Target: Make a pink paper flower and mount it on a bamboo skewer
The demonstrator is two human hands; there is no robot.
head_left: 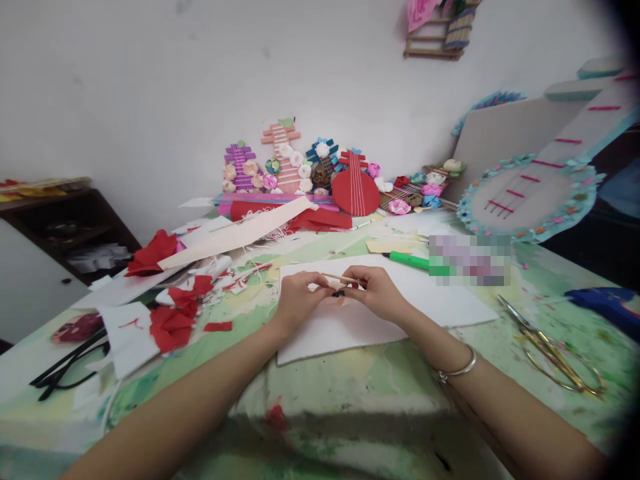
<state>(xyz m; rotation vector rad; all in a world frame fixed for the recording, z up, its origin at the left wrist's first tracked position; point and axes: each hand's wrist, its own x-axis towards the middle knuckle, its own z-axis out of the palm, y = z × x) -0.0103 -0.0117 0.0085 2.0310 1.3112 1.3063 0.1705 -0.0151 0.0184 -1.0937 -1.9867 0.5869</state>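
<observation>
Above a white board (320, 333), my left hand (301, 292) and my right hand (380, 291) meet with their fingers closed. Between them spans a thin wooden stick (340, 277), pinched near each end. A small pale piece lies by the stick, partly covered by the fingers. At the thumb tips is something small and black (339, 293), too small to name. A silver bangle (459, 368) circles my right wrist.
Gold-handled scissors (550, 347) and a blue tool (607, 307) lie at right. Behind the board is a green pen (417, 263). Glasses (75, 367) and red paper scraps (175, 320) lie at left. Paper instruments, including a red lute (356, 192), line the wall.
</observation>
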